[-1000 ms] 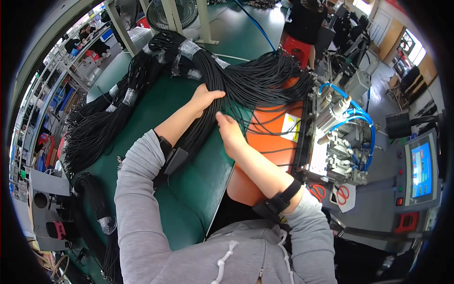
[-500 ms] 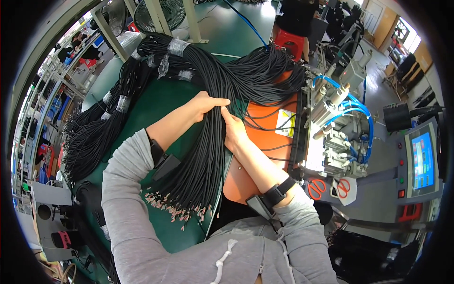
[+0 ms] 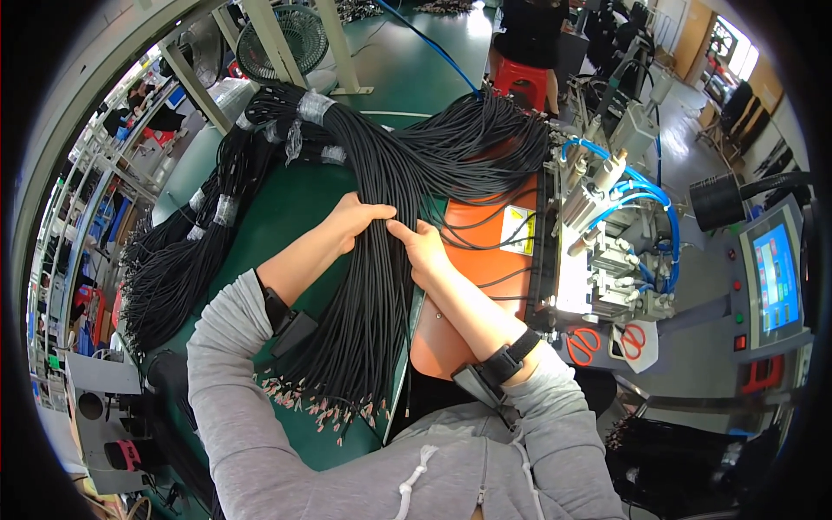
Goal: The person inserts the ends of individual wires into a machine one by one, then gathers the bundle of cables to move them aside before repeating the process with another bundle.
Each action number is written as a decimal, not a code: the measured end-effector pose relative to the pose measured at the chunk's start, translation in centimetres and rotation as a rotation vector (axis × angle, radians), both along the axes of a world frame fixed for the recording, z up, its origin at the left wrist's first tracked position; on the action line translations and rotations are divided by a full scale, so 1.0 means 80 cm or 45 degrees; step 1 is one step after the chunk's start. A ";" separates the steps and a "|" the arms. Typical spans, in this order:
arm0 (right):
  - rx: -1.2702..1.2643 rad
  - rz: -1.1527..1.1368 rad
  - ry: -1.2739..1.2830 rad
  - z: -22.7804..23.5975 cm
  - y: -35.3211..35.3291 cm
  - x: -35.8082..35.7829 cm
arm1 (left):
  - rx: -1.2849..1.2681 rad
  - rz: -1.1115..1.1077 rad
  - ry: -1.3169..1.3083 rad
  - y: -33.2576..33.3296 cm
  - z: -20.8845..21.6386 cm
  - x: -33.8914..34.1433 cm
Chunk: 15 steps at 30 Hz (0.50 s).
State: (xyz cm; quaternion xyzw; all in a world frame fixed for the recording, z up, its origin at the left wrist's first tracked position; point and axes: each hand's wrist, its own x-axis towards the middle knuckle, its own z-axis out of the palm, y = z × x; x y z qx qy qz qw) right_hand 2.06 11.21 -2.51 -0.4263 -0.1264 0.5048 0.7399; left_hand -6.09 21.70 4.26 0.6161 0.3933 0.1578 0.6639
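Note:
A thick bundle of black cables (image 3: pixel 364 303) hangs toward me over the green table, its stripped copper-coloured ends fanned out near my body. My left hand (image 3: pixel 351 221) grips the bundle from its left side, thumb laid across the top. From the right, my right hand (image 3: pixel 420 251) closes round the same bundle, its thumb close to the left one. The fingers under the cables are hidden. Farther off, clear plastic wrap (image 3: pixel 315 106) binds the bundle, and more loose cables (image 3: pixel 485 130) spread right toward the machine.
On the right stands a machine with metal cylinders and blue air hoses (image 3: pixel 607 199), beside an orange plate (image 3: pixel 451 321). Red-handled scissors (image 3: pixel 582 345) lie near it, and a touch screen (image 3: pixel 774 273) is farther right. More wrapped cable bundles (image 3: pixel 186 251) lie at left. A fan (image 3: pixel 282 43) stands behind.
Both hands have slid a little down the bundle toward me and to the left, still gripping it. The view has shifted slightly.

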 end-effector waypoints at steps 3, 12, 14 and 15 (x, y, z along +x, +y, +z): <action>-0.010 -0.028 0.107 0.006 0.002 0.002 | -0.050 0.038 0.098 0.008 0.004 -0.005; 0.159 0.242 0.435 0.107 -0.044 0.018 | -0.180 -0.082 0.078 0.037 0.101 -0.032; 0.161 0.290 0.247 0.152 -0.073 0.006 | -0.234 -0.125 0.138 0.045 0.118 -0.040; 0.155 0.269 0.260 0.159 -0.088 0.007 | -0.288 -0.145 0.063 0.045 0.132 -0.041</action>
